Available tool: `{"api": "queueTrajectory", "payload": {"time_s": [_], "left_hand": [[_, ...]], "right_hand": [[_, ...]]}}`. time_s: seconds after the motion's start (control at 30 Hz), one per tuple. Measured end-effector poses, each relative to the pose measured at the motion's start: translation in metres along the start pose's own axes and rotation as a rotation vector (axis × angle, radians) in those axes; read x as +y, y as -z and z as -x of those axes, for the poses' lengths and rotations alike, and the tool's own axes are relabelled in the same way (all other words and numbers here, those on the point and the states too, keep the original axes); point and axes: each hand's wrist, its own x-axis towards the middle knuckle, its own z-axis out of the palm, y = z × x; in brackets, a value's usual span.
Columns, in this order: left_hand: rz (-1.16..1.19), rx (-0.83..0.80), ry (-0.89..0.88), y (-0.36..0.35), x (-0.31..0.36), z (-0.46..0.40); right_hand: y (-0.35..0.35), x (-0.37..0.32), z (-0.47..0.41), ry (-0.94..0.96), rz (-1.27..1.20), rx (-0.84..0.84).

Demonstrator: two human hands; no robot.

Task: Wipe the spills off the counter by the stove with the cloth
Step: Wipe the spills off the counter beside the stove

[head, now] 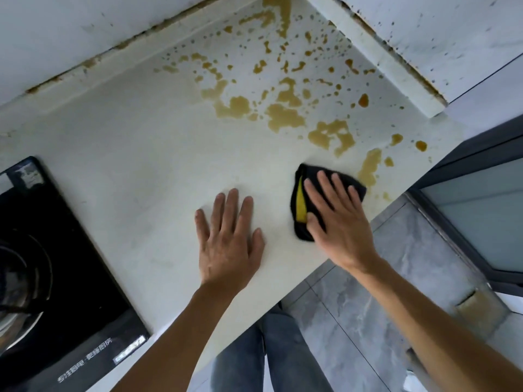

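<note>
Brown spills spread in puddles and drops over the far right part of the white counter. A black cloth with a yellow inner fold lies near the counter's front edge, just left of a brown streak. My right hand presses flat on the cloth with straight fingers. Flat on the bare counter to the cloth's left rests my left hand, fingers spread, holding nothing.
A black glass stove top with a pan on it sits at the left. White backsplash walls with grimy seams bound the counter at the back and right. Below the counter edge are grey floor tiles and my jeans.
</note>
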Motion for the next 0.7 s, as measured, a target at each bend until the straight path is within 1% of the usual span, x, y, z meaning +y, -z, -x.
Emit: {"api": "queueTrajectory", "payload": {"time_s": [0.1, 0.2, 0.27, 0.33, 0.4, 0.43, 0.5, 0.6, 0.7], "left_hand": [[0.001, 0.020, -0.006, -0.004, -0.002, 0.000], [0.004, 0.029, -0.008, -0.006, -0.002, -0.001], [0.001, 0.034, -0.010, -0.007, -0.004, 0.000], [-0.010, 0.043, -0.014, -0.009, -0.005, -0.001], [-0.017, 0.051, -0.012, -0.010, -0.006, -0.001], [-0.017, 0.053, -0.011, -0.010, -0.006, -0.001], [-0.010, 0.051, -0.006, -0.009, -0.006, -0.001], [-0.003, 0.034, 0.003, -0.004, -0.004, 0.000], [-0.003, 0.008, 0.008, 0.002, 0.000, 0.000]], "right_hand": [[0.016, 0.011, -0.041, -0.158, -0.067, 0.021], [0.020, -0.012, -0.072, -0.254, -0.115, 0.057], [0.014, -0.031, -0.062, -0.221, -0.098, 0.068], [0.004, -0.037, -0.032, -0.107, -0.069, 0.066], [-0.003, -0.022, -0.004, -0.015, -0.054, 0.040], [-0.003, -0.009, 0.002, -0.006, -0.045, 0.028], [0.002, 0.017, -0.002, -0.055, -0.039, 0.012], [0.017, 0.046, -0.031, -0.185, -0.050, 0.032], [0.021, 0.043, -0.059, -0.268, -0.046, 0.087]]}}
